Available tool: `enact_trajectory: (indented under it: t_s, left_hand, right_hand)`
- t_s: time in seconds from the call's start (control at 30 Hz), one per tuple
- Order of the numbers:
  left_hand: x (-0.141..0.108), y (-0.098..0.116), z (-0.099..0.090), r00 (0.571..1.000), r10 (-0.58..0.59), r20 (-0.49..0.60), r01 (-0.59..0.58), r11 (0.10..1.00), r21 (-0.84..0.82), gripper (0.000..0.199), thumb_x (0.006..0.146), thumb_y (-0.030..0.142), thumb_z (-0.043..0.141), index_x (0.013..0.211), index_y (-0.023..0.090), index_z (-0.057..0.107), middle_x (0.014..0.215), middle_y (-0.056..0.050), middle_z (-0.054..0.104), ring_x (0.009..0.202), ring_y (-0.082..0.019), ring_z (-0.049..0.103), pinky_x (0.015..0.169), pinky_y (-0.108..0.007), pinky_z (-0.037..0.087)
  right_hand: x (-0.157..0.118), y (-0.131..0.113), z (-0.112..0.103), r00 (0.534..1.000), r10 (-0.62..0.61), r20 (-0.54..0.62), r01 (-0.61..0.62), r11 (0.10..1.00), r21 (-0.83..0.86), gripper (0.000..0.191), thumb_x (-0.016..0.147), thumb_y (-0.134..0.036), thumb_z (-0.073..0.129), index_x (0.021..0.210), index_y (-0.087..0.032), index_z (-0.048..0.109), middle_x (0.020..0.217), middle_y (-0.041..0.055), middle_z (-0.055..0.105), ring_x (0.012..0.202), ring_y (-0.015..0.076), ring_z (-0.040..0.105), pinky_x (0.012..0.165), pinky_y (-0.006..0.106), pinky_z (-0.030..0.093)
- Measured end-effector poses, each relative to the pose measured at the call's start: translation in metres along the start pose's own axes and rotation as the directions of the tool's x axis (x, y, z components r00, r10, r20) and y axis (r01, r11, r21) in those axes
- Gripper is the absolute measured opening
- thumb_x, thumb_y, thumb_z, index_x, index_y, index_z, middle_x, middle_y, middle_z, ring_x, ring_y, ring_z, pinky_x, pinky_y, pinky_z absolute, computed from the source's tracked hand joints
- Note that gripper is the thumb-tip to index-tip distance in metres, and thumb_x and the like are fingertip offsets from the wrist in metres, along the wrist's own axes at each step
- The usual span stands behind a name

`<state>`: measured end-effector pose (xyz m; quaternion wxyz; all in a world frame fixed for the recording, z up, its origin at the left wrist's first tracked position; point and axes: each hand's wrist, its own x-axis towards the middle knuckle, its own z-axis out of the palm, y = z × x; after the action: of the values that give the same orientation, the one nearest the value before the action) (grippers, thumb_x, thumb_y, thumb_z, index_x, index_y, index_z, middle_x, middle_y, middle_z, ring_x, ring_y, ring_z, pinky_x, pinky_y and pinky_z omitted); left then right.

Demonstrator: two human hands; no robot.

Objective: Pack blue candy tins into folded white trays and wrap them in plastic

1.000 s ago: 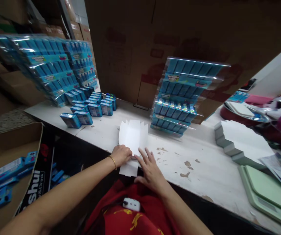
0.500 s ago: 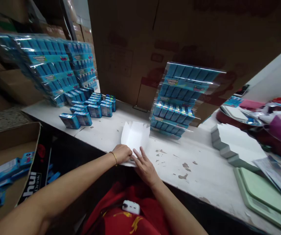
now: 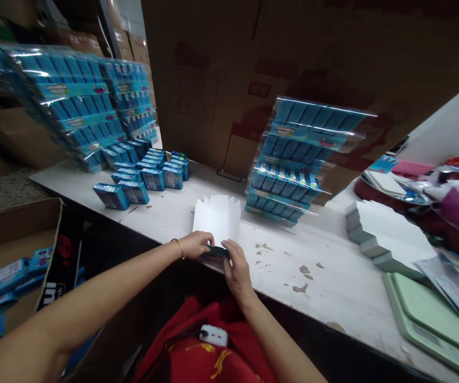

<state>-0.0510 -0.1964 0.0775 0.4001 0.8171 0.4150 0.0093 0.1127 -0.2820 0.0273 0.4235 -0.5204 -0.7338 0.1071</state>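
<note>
A partly folded carton (image 3: 216,215), white inside with notched flaps, lies on the table in front of me. Its near edge is folded up as a dark strip, which both hands grip. My left hand (image 3: 196,244), with a gold bangle at the wrist, has its fingers closed on the strip's left end. At the right end, my right hand (image 3: 237,268) pinches the same strip between thumb and fingers. Small blue boxes (image 3: 133,192) stand in rows to the left of the carton. Behind it on the right is a wrapped stack of blue candy packs (image 3: 289,159).
More wrapped stacks (image 3: 73,106) rise at the back left. A large brown cardboard box (image 3: 213,80) stands behind the table (image 3: 269,271). White folded cartons (image 3: 389,229) and a pale green scale (image 3: 429,314) are at the right. An open box (image 3: 17,229) with blue packs sits lower left.
The carton's near edge has come up into a standing dark strip. My hands have moved slightly apart along it, and the right fingers have curled from spread to gripping.
</note>
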Motion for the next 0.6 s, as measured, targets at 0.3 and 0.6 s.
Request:
enact_trajectory:
  t_s: [0.3, 0.6]
  left_hand:
    - [0.009, 0.012, 0.007, 0.977, -0.204, -0.059, 0.205, 0.979, 0.012, 0.019, 0.074, 0.018, 0.048, 0.093, 0.019, 0.050, 0.078, -0.001, 0.062, 0.045, -0.009, 0.054, 0.046, -0.019, 0.039]
    - [0.021, 0.021, 0.009, 0.945, -0.325, -0.025, 0.326, 0.945, 0.039, 0.036, 0.066, 0.009, 0.050, 0.102, 0.013, 0.049, 0.101, -0.013, 0.059, 0.046, -0.012, 0.057, 0.047, -0.023, 0.044]
  right_hand:
    - [0.001, -0.002, -0.011, 0.980, 0.001, 0.198, 0.025, 0.991, -0.128, 0.046, 0.073, -0.003, 0.037, 0.114, -0.019, 0.049, 0.130, 0.0083, 0.038, 0.125, 0.0198, 0.027, 0.098, 0.037, 0.037]
    - [0.010, -0.024, -0.001, 0.917, -0.070, 0.393, 0.299, 0.771, -0.562, 0.028, 0.082, -0.009, 0.039, 0.105, -0.012, 0.056, 0.101, 0.0111, 0.059, 0.110, 0.0290, 0.041, 0.100, 0.062, 0.009]
